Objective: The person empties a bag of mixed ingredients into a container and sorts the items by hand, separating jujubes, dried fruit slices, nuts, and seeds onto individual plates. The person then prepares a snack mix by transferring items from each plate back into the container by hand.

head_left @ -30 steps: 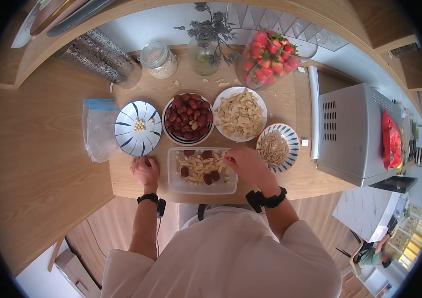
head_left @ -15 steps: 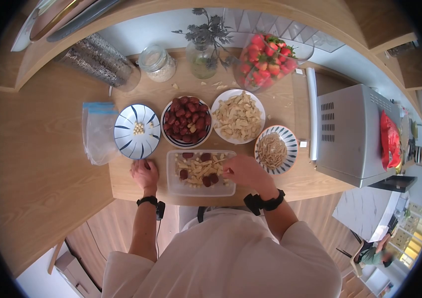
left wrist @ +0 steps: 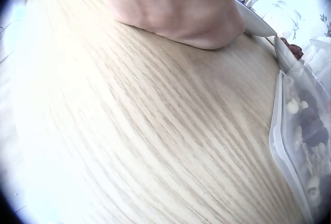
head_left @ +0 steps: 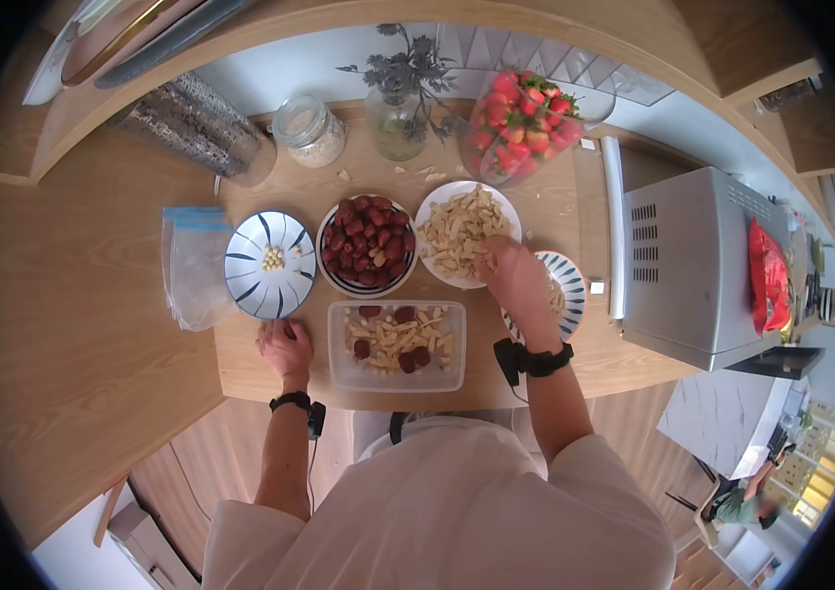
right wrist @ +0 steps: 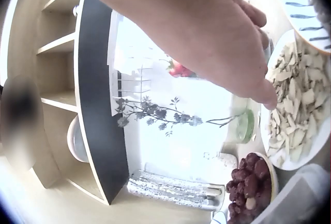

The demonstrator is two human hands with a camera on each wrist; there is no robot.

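My right hand (head_left: 519,285) reaches over the near right edge of a white plate (head_left: 434,198), its fingertips right at the pale dried slices (head_left: 462,224) heaped there. In the right wrist view the thumb and fingers stand apart, and nothing shows between them. The left hand (head_left: 286,348) rests on the table with loosely curled fingers, just below a blue-and-white plate (head_left: 270,294) with small pale round seeds (head_left: 273,259). Between the hands, nearer the body, a clear plastic container (head_left: 339,378) holds pale slices, small seeds and several red dates (head_left: 406,362).
A bowl of red dates (head_left: 368,236) stands left of the slices. Under the right forearm is an orange-rimmed plate (head_left: 575,280) of thin pale pieces. Behind are a glass jar (head_left: 309,133), a vase (head_left: 396,128) and strawberries (head_left: 526,118). Plastic bags (head_left: 191,270) lie left; a grey appliance (head_left: 698,265), right.
My right hand has left the plastic container's right end and moved up and right to the plate of pale slices. The left hand stays in place.
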